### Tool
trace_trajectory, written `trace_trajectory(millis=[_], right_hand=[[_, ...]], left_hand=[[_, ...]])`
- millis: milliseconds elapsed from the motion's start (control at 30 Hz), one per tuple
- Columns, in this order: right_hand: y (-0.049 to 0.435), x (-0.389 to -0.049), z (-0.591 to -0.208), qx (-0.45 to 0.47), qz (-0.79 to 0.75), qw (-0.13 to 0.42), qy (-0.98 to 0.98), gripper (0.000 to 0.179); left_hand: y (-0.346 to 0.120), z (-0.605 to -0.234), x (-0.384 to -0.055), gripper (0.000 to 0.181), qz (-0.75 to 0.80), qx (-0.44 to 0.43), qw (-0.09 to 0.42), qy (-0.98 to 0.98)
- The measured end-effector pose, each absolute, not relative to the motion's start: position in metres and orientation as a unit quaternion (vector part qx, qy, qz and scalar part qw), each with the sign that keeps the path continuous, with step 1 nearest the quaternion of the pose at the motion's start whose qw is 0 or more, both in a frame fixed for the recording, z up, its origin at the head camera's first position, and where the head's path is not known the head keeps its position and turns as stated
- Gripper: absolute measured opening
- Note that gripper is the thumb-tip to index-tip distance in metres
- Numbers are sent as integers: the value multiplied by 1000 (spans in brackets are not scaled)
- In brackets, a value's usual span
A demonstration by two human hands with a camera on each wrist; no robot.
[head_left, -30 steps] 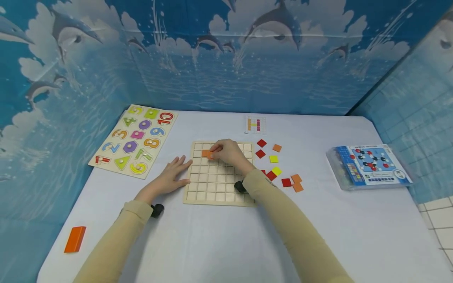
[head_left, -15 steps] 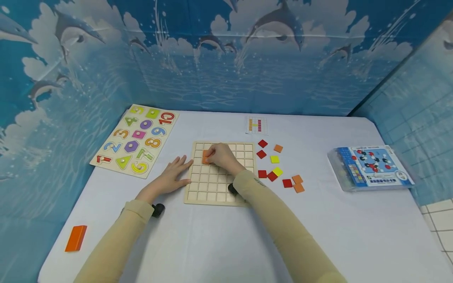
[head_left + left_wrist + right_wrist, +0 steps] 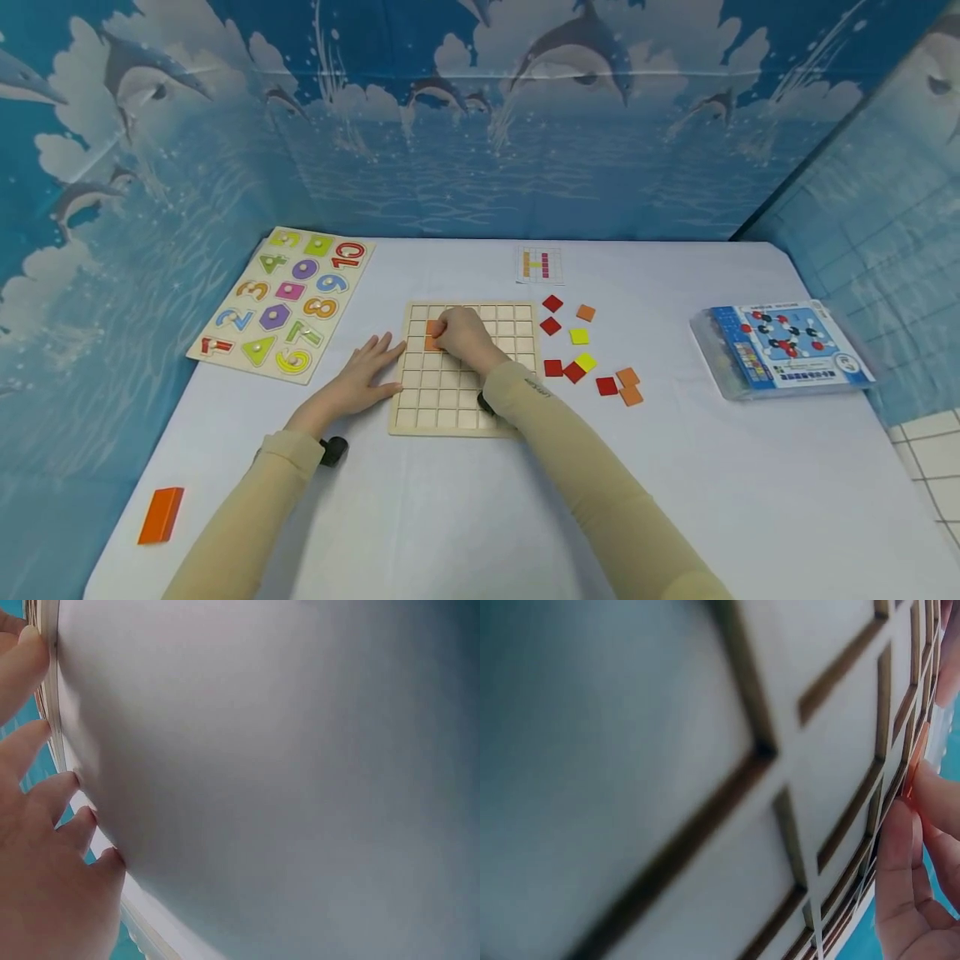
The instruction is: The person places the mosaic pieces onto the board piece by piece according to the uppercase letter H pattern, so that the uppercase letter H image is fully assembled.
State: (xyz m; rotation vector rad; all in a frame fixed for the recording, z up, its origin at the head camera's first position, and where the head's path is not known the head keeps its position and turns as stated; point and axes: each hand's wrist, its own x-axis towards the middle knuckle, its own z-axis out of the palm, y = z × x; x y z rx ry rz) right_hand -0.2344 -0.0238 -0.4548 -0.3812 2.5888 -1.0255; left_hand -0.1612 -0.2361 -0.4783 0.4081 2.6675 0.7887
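Note:
A wooden grid board point(image 3: 450, 398) lies on the white table, its squares divided by thin raised lines. Over its upper left part, the right hand point(image 3: 465, 337) holds its thumb and fingertips together at the orange square tiles point(image 3: 431, 328), partly covering them. In the right wrist view, the thumb and a finger pinch an orange tile point(image 3: 916, 761) low against the grid. The left hand point(image 3: 360, 379) is spread flat beside the board, fingers extended, with fingertips and thumb at its left edge. In the left wrist view, that hand point(image 3: 52, 862) shows its spread fingers along the board's side.
Right of the board lie loose red tiles point(image 3: 552, 367), yellow tiles point(image 3: 579, 336) and orange tiles point(image 3: 627, 377). A pattern card point(image 3: 540, 266) sits behind. A number puzzle board point(image 3: 288, 304) is at the left, an orange block point(image 3: 161, 515) at front left, a boxed molecule set point(image 3: 787, 346) at right.
The right hand has shifted slightly left and down on the board, bringing its orange tile below the upper one. The left hand stays at the board's left edge.

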Motion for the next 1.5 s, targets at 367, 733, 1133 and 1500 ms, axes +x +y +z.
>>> trace_trajectory(millis=[367, 733, 1133, 1500], right_hand=[[16, -227, -450, -161, -404, 182, 882, 21], [128, -201, -441, -96, -429, 136, 888, 28], [228, -177, -443, -18, -384, 112, 916, 36], [253, -172, -449, -1, -390, 162, 907, 41]], left_hand=[[-234, -480, -161, 73, 273, 136, 172, 937], [-231, -474, -162, 73, 259, 143, 174, 939], [-231, -474, -164, 72, 252, 144, 177, 941], [-227, -475, -157, 70, 258, 149, 159, 941]])
